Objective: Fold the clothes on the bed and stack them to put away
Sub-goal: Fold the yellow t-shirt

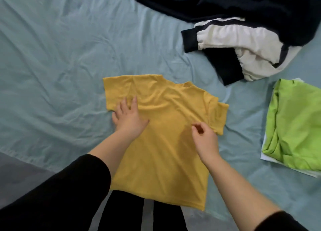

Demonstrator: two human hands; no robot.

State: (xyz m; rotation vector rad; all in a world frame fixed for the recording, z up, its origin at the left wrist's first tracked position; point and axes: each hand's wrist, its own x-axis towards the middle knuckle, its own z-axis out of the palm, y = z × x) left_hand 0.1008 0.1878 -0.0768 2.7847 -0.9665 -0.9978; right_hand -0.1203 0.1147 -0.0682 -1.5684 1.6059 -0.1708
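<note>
The left hand (129,119) lies flat with straight, spread fingers on the yellow T-shirt (165,152), close to its left sleeve, and the fingertips reach nearly to the left edge of the cloth. The right hand (205,140) is on the right side of the shirt, just beside the right sleeve. Its fingers are curled and the thumb and forefinger are close together, but I cannot tell if they pinch the fabric or only hover over it. The two hands are well apart, with the chest of the shirt between them. Both forearms are bare, and black sleeves (69,187) are pushed up toward the elbows.

The shirt is spread out with the collar on the far side and the hem on the near side. The hem passes over the near edge of the bed, in front of the person's black legs (166,216). Some soft wrinkles run across the chest.

Under the shirt is a light blue bed sheet (60,65). On the left and the far left, a wide area of it has only creases. On the right, a narrow strip of sheet separates the right sleeve from a folded green garment (295,126), which lies on something white (265,156). At the far right a dark navy and white heap of clothes (243,39) lies apart from the collar.
</note>
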